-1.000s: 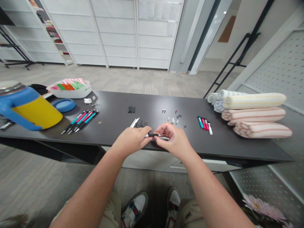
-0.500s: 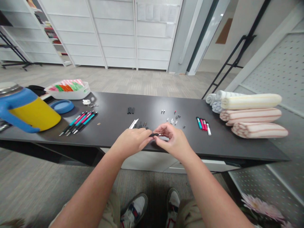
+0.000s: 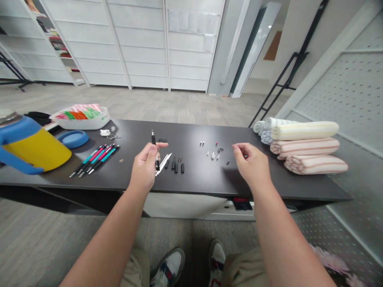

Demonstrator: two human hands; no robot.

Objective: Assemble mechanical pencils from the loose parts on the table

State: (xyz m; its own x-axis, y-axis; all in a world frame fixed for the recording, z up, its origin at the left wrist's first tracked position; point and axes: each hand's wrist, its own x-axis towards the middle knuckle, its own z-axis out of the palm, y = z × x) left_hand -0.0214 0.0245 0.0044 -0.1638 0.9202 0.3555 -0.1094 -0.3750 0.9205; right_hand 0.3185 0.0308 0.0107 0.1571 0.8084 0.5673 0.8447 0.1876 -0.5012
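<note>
My left hand [image 3: 144, 165] is closed around a black pen barrel [image 3: 153, 140] with a silver tip. The barrel stands nearly upright, its tip pointing up and away. Farther right, my right hand [image 3: 253, 163] hovers above the desk with thumb and fingertips together; what they hold, if anything, I cannot make out. A bit of teal shows behind its fingers. Between the hands lie thin white sticks [image 3: 163, 164], black tubes [image 3: 176, 167], small springs [image 3: 180, 159], white plugs [image 3: 213, 156], silver cylinders [image 3: 202, 143] and tiny metal clips [image 3: 220, 150].
Several assembled pens [image 3: 95, 160] lie on the left of the dark desk [image 3: 128, 135], beside a yellow and blue jug [image 3: 44, 145], its blue lid [image 3: 73, 138] and a white basket [image 3: 89, 124]. Rolled towels [image 3: 308, 145] are stacked at the right end.
My hands, together over the desk before, have parted. The left moved left and tipped the black barrel upright; the right went right, over where the coloured barrels lay. The view shifted slightly.
</note>
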